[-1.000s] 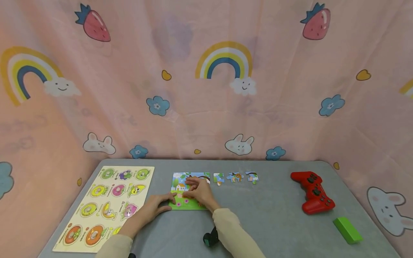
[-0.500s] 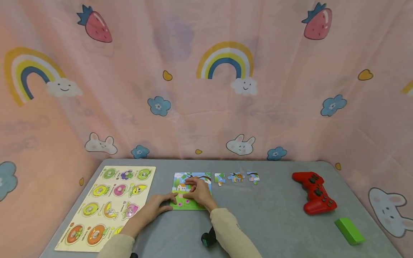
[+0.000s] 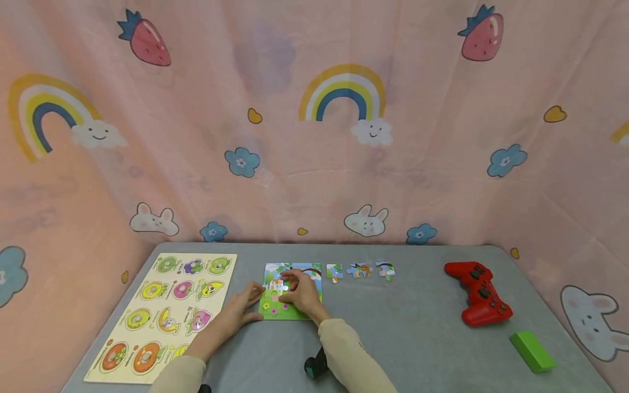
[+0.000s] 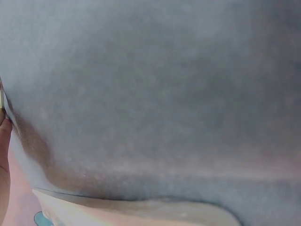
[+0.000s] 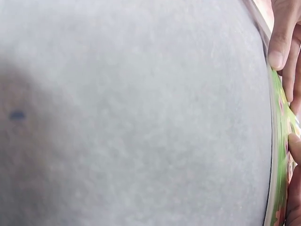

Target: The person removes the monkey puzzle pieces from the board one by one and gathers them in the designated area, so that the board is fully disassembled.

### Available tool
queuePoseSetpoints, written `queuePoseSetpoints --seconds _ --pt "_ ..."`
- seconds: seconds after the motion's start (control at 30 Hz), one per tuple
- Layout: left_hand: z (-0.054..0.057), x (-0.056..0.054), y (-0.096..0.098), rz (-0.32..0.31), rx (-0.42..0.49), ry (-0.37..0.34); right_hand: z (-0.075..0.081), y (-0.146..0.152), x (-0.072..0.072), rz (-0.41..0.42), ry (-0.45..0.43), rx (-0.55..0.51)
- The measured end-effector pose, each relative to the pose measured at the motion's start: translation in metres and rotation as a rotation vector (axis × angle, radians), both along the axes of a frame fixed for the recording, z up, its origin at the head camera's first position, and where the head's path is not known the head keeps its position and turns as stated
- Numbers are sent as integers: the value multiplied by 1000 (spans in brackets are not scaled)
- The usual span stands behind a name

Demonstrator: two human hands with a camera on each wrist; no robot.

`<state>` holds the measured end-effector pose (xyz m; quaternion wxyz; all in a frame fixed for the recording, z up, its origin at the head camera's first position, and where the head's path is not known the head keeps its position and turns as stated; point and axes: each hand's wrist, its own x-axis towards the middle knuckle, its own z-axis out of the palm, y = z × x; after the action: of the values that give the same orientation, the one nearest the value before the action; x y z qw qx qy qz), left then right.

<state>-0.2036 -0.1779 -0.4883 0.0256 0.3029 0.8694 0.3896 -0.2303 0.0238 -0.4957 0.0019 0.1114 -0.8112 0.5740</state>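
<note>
A small jigsaw puzzle with a house, lawn and flowers lies mid-table in the head view. My left hand rests at its left side, fingertips along the edge and thumb by the lower corner. Over the picture, my right hand has thumb and curled fingers around what looks like a puzzle piece, mostly hidden by the fingers. Right of the puzzle lie three loose pieces: one with leaves, one with an orange animal and one with a branch. Only a sliver of hand enters the left wrist view.
A cream fruit board lies on the left of the grey table, partly under the left forearm. At right are a red game controller and a green block. A pink printed curtain hangs behind the table.
My left fingers have slid back and up from the puzzle's surface to its left edge. The right hand stays over the picture with hardly any movement.
</note>
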Motion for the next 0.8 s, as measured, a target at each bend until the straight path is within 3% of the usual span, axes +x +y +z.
queuePoseSetpoints --seconds 0.2,0.8 --pt "0 0 0 28 35 -52 -1 -2 1 -11 31 -11" --pt "-2 0 0 25 45 -63 -1 8 4 4 -6 -36"
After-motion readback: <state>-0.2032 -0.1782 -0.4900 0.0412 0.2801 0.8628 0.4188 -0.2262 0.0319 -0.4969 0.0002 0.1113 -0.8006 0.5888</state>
